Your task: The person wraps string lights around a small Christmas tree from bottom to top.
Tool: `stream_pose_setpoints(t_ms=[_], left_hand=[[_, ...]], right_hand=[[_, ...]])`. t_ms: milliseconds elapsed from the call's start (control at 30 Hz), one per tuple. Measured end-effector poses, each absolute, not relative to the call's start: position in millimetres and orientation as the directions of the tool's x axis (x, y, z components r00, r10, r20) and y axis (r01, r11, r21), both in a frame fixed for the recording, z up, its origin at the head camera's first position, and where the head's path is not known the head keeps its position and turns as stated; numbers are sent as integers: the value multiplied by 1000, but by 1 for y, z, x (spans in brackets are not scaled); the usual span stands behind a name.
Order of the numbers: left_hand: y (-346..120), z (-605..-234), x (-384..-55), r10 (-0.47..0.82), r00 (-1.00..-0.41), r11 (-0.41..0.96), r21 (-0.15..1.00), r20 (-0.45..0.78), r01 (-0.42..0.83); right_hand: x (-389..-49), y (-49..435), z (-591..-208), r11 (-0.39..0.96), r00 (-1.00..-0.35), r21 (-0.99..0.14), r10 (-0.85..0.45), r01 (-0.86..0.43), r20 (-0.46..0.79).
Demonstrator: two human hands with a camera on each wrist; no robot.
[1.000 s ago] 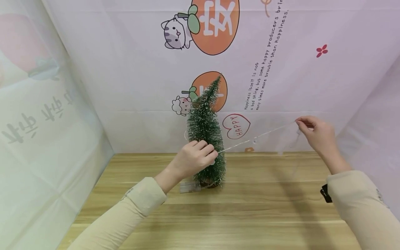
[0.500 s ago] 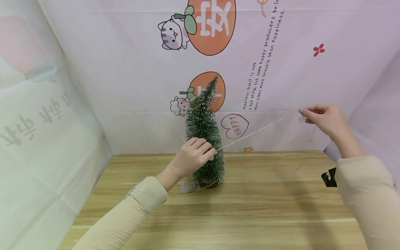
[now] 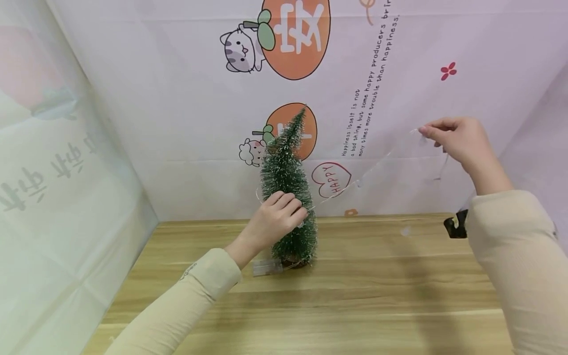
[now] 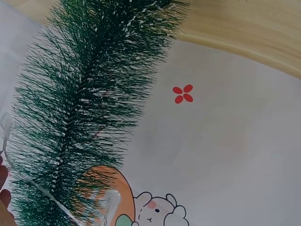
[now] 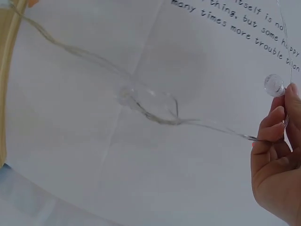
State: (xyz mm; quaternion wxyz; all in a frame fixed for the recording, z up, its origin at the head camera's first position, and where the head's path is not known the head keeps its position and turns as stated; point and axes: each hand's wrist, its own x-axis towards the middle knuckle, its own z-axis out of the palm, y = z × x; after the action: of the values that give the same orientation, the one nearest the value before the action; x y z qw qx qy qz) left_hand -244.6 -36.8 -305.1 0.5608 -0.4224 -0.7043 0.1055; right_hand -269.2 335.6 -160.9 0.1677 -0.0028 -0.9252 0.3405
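- With left hand [image 3: 277, 217], seems to pinch wire [image 5: 160, 120] at the front of tree [image 3: 286, 165], with bent fingers; can't confirm exact contact, with fingertips mostly hidden in head view and only just in frame at left wrist.
- With right hand [image 3: 461, 140], pinching same wire between thumb and forefinger, up and well to the right of tree, touching nothing else there.
- Next to right fingertips, clear bulb [image 5: 273, 85]; pinched just beside it, likely for a handy grip.
- Between hands, wire strung in air on a rising slant, nearly straight in head view — probably drawn out to avoid slack and tangles.
- In right wrist view, doubled and looped partway along; below right hand, trailing loose.
- At left side of tree, bowed out in a thin loop, so likely passed round behind; can't see behind.
- Standing on table [image 3: 355, 301], close to backdrop [image 3: 199, 123], with tip bent right: tree, likely steadied a little by left hand.
- Lying at foot of tree, just to the left: clear box [image 3: 267, 267], joined to wire — probably left low to anchor that end.
- Near right cuff [image 3: 510, 209], black object [image 3: 455, 225]; can't tell what.
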Motion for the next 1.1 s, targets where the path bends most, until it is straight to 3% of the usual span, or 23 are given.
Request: stream_pose_setpoints(t_ms=[433,633,833,1000,1100], left_hand=[[-36,-305,-248,706,18,630,-639,708,441],[-37,-301,-249,689,103,601,-645,717,471],[-48,-277,-252,588,186,652,-597,787,467],[-55,-243,-257,491,144,735,-498,859,460],[-56,-223,-259,424,53,795,-400,904,456]], right_hand=[[-271,304,-124,672,-925,-733,210,-100,318],[-268,297,-113,624,-907,-777,274,-86,320],[-269,291,-104,578,-892,-813,328,-71,311],[-273,284,-99,562,-890,-823,327,-86,317],[-275,276,-97,548,-895,-829,305,-114,325]])
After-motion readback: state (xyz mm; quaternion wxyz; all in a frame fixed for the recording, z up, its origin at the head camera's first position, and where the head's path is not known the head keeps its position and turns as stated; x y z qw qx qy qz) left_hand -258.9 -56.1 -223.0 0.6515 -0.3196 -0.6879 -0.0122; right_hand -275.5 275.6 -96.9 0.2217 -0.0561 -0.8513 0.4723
